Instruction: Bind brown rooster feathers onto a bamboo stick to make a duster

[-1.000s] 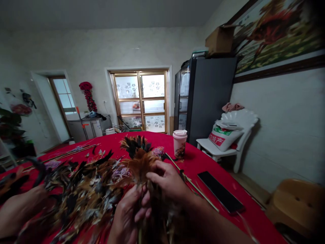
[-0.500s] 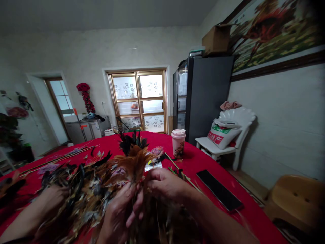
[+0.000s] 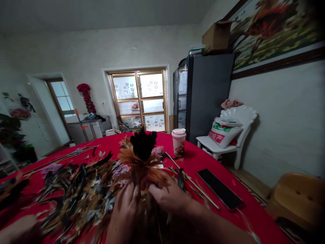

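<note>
The left hand (image 3: 124, 211) and right hand (image 3: 165, 198) pinch a bundle of brown and black feathers (image 3: 142, 159) at its base, fingers pressed together around the quills, with the tuft standing upright above the fingertips. Another person's hand (image 3: 17, 230) lies at the lower left corner. Loose feathers (image 3: 76, 200) heap on the red tablecloth (image 3: 254, 217) just left; a thin stick (image 3: 195, 183) and a black phone (image 3: 220, 189) lie right, a lidded cup (image 3: 178, 142) beyond.

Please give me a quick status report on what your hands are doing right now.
Left hand, right hand both on feather bunch, black tips up. Loose feathers heaped on red tablecloth. Nothing in the way.
</note>
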`<state>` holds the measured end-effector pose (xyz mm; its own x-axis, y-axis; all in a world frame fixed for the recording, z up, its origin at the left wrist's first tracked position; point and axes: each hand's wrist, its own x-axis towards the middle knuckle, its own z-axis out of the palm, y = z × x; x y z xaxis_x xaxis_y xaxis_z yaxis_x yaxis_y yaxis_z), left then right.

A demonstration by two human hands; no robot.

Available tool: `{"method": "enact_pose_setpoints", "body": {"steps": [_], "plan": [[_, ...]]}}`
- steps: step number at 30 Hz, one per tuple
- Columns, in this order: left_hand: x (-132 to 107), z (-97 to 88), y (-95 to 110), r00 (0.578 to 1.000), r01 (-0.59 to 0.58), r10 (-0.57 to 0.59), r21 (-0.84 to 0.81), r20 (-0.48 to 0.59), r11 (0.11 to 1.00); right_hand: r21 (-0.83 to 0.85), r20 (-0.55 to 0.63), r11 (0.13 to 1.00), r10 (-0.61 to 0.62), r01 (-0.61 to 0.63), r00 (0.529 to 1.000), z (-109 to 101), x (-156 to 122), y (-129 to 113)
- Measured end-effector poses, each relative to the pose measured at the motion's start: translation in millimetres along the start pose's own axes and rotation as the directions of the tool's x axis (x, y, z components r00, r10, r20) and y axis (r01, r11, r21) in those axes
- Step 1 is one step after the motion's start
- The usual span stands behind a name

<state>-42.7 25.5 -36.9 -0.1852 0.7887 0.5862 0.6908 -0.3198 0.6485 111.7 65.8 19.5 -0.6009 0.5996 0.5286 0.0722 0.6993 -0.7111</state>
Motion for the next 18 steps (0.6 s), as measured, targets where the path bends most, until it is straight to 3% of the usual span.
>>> {"method": "enact_pose_setpoints", "body": {"steps": [2,4,8,13,18], "plan": [[-2.2,2.4,-5.7,0.991,-0.130,0.133,0.145,-0.016,0.981,-0.094,-0.035,0.996,-0.005,0.001,0.999,2.0,-1.4,-1.3],[-2.5,4.7,-6.4,0.986,-0.160,0.167,0.278,0.000,0.947,-0.168,-0.049,0.986,0.011,-0.020,0.999,4.7,-2.3,0.7],[2.9,6.6,3.6,0.988,-0.116,0.062,0.426,0.138,0.897,-0.192,-0.020,0.978,0.082,-0.085,0.996,10.8,-1.9,11.5],[10.9,9.6,13.8,0.978,-0.104,-0.011,0.528,0.210,0.843,-0.190,-0.047,0.956,0.221,-0.226,0.974,14.5,3.9,21.9],[12.1,8.2,25.9,0.962,-0.113,-0.031,0.500,0.270,0.859,-0.154,-0.036,0.968,0.196,-0.199,0.980,10.0,9.9,23.3]]}}
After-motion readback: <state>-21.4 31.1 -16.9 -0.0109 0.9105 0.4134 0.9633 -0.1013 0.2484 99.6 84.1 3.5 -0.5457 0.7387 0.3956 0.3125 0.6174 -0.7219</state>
